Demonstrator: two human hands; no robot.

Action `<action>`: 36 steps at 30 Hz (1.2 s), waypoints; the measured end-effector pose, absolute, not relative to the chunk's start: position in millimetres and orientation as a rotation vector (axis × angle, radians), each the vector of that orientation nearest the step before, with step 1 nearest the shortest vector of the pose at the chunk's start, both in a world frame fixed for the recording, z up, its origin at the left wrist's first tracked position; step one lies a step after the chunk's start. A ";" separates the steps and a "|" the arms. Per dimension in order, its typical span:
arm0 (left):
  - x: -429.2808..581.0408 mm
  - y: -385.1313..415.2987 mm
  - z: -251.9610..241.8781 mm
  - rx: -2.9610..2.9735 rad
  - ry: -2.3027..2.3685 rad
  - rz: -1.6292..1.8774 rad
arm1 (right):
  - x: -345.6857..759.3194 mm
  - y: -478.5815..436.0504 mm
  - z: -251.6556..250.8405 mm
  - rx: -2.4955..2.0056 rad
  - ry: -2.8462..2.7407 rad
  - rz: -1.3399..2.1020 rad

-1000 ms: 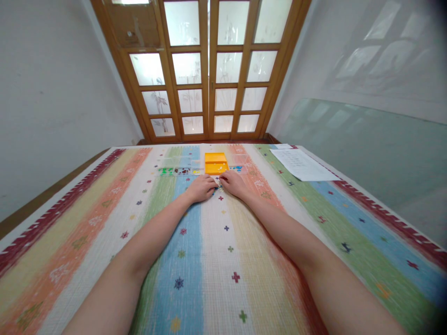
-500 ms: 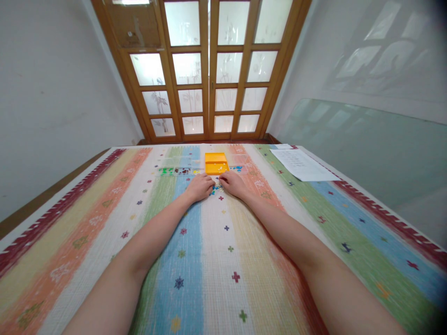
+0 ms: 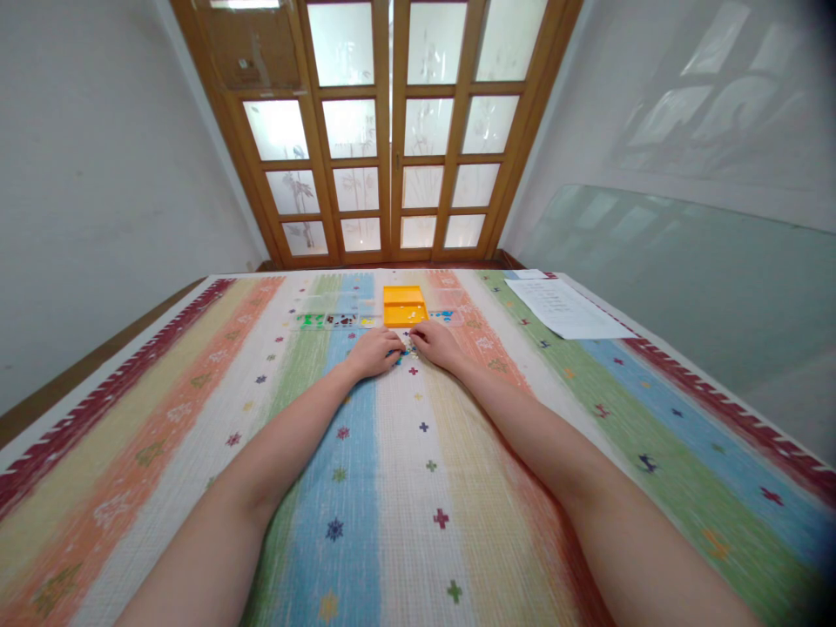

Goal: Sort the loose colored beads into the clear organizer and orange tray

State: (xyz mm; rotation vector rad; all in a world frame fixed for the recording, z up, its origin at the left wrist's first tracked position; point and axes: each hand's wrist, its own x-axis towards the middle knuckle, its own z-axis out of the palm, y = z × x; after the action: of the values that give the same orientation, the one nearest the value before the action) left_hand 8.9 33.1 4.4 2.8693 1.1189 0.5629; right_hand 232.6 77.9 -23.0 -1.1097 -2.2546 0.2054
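A small pile of mixed tiny pieces (image 3: pixel 411 350), blue, yellowish and white among them, lies on the striped cloth between my hands. At its left edge is my left hand (image 3: pixel 374 352), with fingers curled and tips down at the pieces. My right hand (image 3: pixel 436 343) bends in from the right, thumb and fingers drawn together at the pile's upper side. Whatever either hand pinches is too small to make out. Just beyond my fingers stands an open orange box (image 3: pixel 403 322) with a few white bits inside.
Left of the box are clear compartments holding green pieces (image 3: pixel 311 320), dark brown pieces (image 3: pixel 342 320) and yellow pieces (image 3: pixel 367 322). Blue pieces (image 3: pixel 444 315) sit in a clear container on its right. Printed paper (image 3: pixel 565 308) lies at the far right. Glazed wooden doors (image 3: pixel 397 131) rise behind the table.
My left hand has shifted very slightly down, its fingers now covering more of the pile's left side. My right hand has hardly moved.
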 end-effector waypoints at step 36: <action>-8.9 52.2 -12.7 2.687 1.280 0.834 | 232.4 72.7 -16.5 -1.137 -2.295 0.206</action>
State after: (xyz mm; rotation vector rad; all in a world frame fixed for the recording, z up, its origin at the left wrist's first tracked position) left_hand -8.9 52.2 -12.7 2.6874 1.2799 0.8337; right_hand 232.4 72.7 -16.5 -1.1368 -2.2948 0.2065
